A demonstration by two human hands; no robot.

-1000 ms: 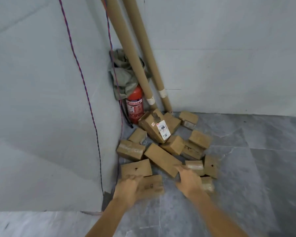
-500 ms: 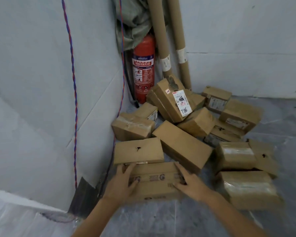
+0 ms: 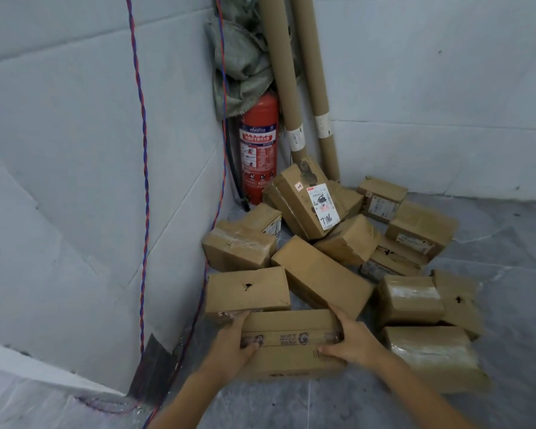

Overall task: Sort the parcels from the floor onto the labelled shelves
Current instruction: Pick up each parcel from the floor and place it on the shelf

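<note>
Several brown cardboard parcels lie heaped in a corner of the grey floor. The nearest parcel (image 3: 291, 342), a flat box with printed tape, sits at the front of the heap. My left hand (image 3: 232, 345) grips its left end, fingers over the top edge and thumb on the front. My right hand (image 3: 350, 339) grips its right end the same way. Behind it lies a box with a small hole (image 3: 248, 292), and a long box (image 3: 321, 275) lies at a slant. A parcel with a white label marked 7786 (image 3: 304, 202) leans at the back.
A red fire extinguisher (image 3: 258, 150) stands in the corner under a grey-green sack (image 3: 242, 63). Two long cardboard tubes (image 3: 291, 88) lean on the wall. A red-blue twisted cable (image 3: 141, 181) hangs down the left wall. Taped parcels (image 3: 427, 354) lie to the right.
The view has closed in on the heap. Both hands went from reaching to gripping the nearest parcel at its two ends.
</note>
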